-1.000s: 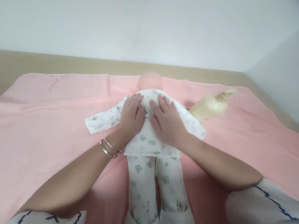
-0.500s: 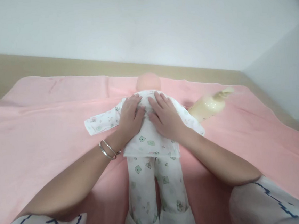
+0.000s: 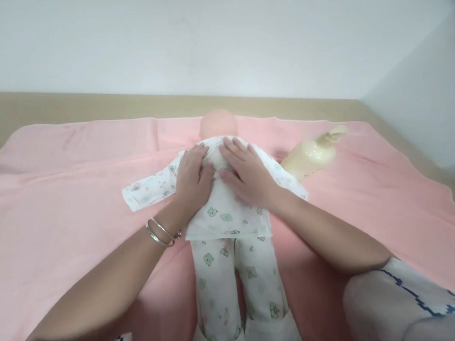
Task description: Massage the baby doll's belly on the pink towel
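A baby doll (image 3: 218, 123) lies on its back on a pink blanket (image 3: 54, 196), head away from me, dressed in a white printed top (image 3: 223, 213) and matching trousers (image 3: 237, 286). My left hand (image 3: 190, 176), with two bangles at the wrist, lies flat on the left side of the doll's chest, fingers stretched out. On the right side of the chest, my right hand (image 3: 247, 176) rests flat with fingers spread. Both palms press on the top's fabric. The top's left sleeve (image 3: 145, 191) lies spread out on the blanket.
A cream-coloured pump bottle (image 3: 313, 152) lies on its side on the blanket, right of the doll. A tan surface edge (image 3: 86, 108) and white walls border the blanket at the back and right.
Both hands have slid slightly up the doll's chest toward its neck and closer together. The view has tilted a little.
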Motion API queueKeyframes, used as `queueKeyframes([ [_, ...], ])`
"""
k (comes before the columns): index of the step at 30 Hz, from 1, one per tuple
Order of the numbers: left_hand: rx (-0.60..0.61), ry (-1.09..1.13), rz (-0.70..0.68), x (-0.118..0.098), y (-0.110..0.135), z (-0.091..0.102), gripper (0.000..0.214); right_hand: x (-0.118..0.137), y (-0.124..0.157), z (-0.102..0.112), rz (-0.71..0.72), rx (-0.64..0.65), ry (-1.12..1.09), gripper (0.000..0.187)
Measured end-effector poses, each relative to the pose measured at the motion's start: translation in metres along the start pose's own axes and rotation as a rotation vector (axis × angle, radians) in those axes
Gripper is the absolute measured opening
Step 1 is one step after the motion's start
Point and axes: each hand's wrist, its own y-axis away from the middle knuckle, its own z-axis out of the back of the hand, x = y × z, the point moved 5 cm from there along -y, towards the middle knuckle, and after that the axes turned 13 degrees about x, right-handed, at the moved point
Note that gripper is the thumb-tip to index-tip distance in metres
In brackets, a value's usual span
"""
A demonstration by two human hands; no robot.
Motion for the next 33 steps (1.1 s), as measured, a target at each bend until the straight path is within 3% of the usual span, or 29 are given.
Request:
queueKeyframes([
  [5,0.069,-0.032,0.091,0.000,-0.002,-0.001,0.062,-0.024,-0.012,0.009,-0.139,-0.004,-0.005,0.070],
  [12,0.186,-0.030,0.272,-0.007,-0.028,0.012,0.054,0.002,0.007,0.009,-0.124,-0.018,0.130,0.067],
  [17,0.245,-0.090,0.326,-0.004,-0.037,0.017,0.041,0.010,0.013,0.005,-0.129,-0.027,0.146,0.067],
  [22,0.161,-0.303,0.242,-0.042,-0.012,0.003,0.048,-0.005,0.000,0.011,-0.108,-0.031,0.111,0.058],
  [26,0.266,-0.281,0.176,-0.071,0.006,-0.013,0.056,-0.019,-0.009,0.014,-0.119,-0.025,0.082,0.047],
  [29,0.320,-0.175,0.205,-0.066,0.005,-0.010,0.057,-0.015,-0.006,0.015,-0.122,-0.026,0.119,0.049],
  [33,0.266,-0.034,0.274,-0.042,-0.012,0.005,0.054,0.008,0.013,0.015,-0.144,0.009,0.217,0.055],
])
